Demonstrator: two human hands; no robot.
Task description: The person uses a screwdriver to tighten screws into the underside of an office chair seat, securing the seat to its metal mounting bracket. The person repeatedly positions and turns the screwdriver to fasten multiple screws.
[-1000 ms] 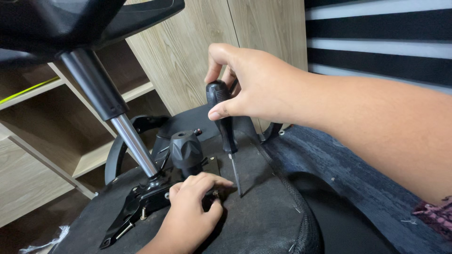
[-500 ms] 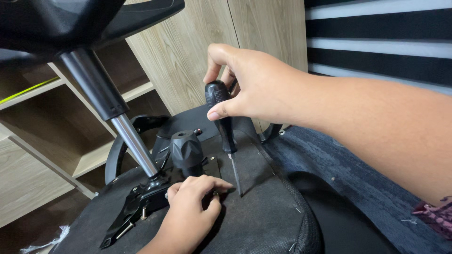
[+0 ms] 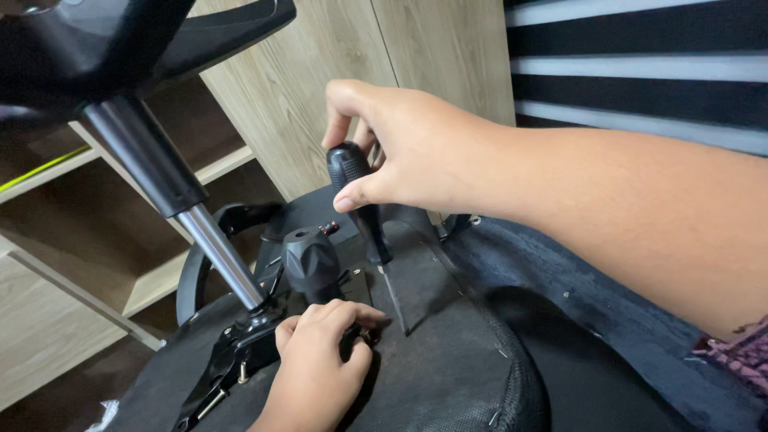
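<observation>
left hand: mine, bare, no glove, no ring
right hand: bare too, forearm uncovered, no watch
clothing: patterned maroon fabric at lower right edge

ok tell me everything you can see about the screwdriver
The screwdriver has a black, rounded, ribbed handle that looks like plastic or rubber, narrowing to a thin bare metal shaft. It stands nearly upright, leaning slightly, tip down on the black fabric underside of the seat, just right of the metal mounting plate. The right hand grips the top of the handle with thumb and fingers. The left hand rests near the tip, beside a black knob; whether it touches the shaft cannot be told.
</observation>
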